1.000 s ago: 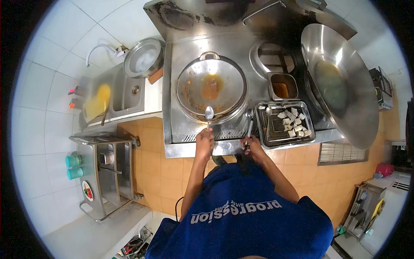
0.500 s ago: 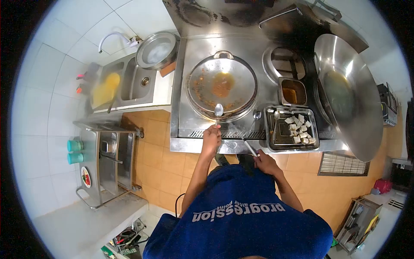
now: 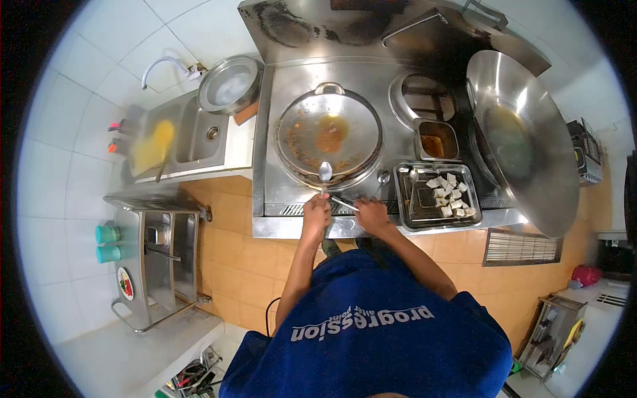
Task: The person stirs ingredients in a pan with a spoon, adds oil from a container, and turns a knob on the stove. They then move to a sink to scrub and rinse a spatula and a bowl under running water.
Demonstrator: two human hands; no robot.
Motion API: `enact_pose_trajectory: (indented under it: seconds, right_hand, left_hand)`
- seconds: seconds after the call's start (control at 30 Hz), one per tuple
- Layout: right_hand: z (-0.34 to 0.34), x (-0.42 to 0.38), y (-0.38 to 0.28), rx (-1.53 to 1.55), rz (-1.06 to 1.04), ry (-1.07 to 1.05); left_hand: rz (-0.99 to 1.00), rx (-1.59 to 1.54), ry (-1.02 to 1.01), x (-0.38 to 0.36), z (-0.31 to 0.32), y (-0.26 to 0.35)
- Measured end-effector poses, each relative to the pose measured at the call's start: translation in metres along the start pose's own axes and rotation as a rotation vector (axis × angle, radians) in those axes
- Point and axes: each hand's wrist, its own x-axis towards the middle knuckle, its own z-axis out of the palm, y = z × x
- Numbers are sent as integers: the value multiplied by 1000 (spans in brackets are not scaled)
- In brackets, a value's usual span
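My left hand [image 3: 316, 213] is closed round the handle of a metal spoon [image 3: 325, 172], whose bowl is over the near rim of a wide pan [image 3: 302, 119] with brown residue and oily liquid in it. My right hand [image 3: 373, 215] grips a thin pale utensil [image 3: 344, 203] that points left toward my left hand; its far end is too small to make out. Right of my right hand, a metal tray [image 3: 421, 215] holds white chunks [image 3: 454, 192] and a spoon. Another small spoon [image 3: 383, 178] lies on the stove between pan and tray.
Behind the tray stands a square container [image 3: 436, 139] of brown liquid. A very large wok [image 3: 531, 99] fills the right side. At the left are a sink [image 3: 202, 136], a metal bowl [image 3: 231, 85] on its edge, and a trolley [image 3: 136, 249] with a plate [image 3: 125, 283].
My right hand has moved left and up, bringing the pale utensil close to my left hand. My left hand still has the spoon. The whole view has shifted slightly.
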Motion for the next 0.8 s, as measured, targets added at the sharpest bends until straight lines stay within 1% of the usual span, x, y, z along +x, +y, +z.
enact_pose_trajectory:
  seconds: [0.03, 0.07, 0.13, 0.17, 0.23, 0.27, 0.33, 0.37, 0.43, 0.47, 0.53, 0.57, 0.63, 0.77, 0.8]
  right_hand:
    - [-1, 0, 1, 12, -101, 133]
    - [-3, 1, 3, 9, -106, 134]
    - [0, 7, 12, 233, 206, 16]
    - [2, 13, 18, 235, 185, 18]
    - [7, 16, 37, 121, 441, 17]
    - [8, 17, 44, 122, 439, 20]
    - [1, 21, 50, 3, 364, -139]
    - [1, 19, 51, 5, 374, -141]
    - [-5, 21, 46, -46, 318, -60]
    - [-8, 24, 44, -45, 327, -59]
    - [-12, 29, 43, -48, 351, -126]
    - [-2, 35, 48, -50, 355, -122]
    - [38, 47, 70, 6, 434, -111]
    - [12, 52, 52, -5, 493, -130]
    - [9, 51, 50, 60, 561, -136]
  left_hand:
    - [-1, -4, -2, 0, 1, -1]
    - [-5, -13, -18, 0, 2, 0]
    - [0, -17, -28, 1, -2, 0]
    - [8, -12, -48, 3, -5, -2]
    - [5, -14, -28, 4, -4, -3]
    - [-3, -14, -30, 4, -3, -2]
    - [20, -4, -31, 4, -3, -2]
    - [36, 2, -30, 3, -3, -4]
    - [18, -17, -53, 3, -5, -4]
    - [8, -41, -69, 4, -6, -4]
    - [1, -30, -72, 4, -6, -3]
    - [3, -25, -69, 4, -6, -2]
    - [1, -29, -78, 3, -5, 0]
    - [-5, -25, -73, 0, -3, 3]
    - [-2, -29, -71, 0, -3, 3]
